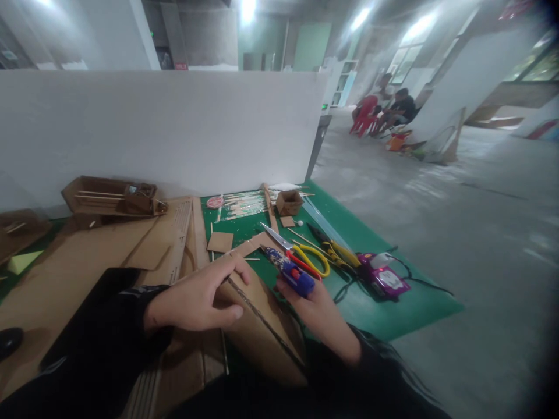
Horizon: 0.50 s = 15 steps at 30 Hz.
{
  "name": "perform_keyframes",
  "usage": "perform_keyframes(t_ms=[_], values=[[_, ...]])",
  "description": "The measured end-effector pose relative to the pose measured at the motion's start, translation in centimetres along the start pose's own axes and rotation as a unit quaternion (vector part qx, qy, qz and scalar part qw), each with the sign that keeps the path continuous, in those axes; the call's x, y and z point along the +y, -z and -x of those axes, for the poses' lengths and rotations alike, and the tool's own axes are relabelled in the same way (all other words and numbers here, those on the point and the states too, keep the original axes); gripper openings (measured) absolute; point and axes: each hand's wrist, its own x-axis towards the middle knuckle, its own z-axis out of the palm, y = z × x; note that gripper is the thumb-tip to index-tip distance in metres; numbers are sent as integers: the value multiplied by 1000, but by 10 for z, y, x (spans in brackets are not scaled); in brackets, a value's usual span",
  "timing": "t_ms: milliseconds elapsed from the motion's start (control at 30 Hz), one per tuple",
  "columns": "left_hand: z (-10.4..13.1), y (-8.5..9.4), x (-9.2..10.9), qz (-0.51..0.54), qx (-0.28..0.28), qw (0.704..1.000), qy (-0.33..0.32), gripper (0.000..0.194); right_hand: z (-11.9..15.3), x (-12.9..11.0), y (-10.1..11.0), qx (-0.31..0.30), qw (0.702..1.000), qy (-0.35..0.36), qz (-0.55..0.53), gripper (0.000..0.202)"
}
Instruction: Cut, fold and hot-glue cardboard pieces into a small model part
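My left hand (205,294) grips the upper corner of a brown cardboard box (257,326), its fingers over the top and its thumb on the near side. A dark, shiny line runs along the box's edge. In my right hand (323,320) is a blue hot glue gun (288,270), its speckled nozzle end pointing to the upper left. Just beyond it lie scissors (301,256) with yellow and red handles. Yellow-and-black pliers (334,250) rest beside them. The lower part of the box is hidden in shadow near my body.
A purple power strip (382,273) with a plug and cables sits at the right on the green mat (371,314). Farther back are thin wooden sticks (244,203) and a small cardboard box (289,203). Cardboard sheets (117,244) cover the left; a white partition (166,128) stands behind.
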Motion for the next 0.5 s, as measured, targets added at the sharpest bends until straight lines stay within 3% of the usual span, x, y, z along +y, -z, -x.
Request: perform_keyframes(t_ms=[267,500], values=[[19,-6,-23,35,53,995,83,34,3,3,29,10,997,-63,-39,38],[46,-30,-44,-7,230,961,151,31,6,7,18,43,990,-97,-92,39]])
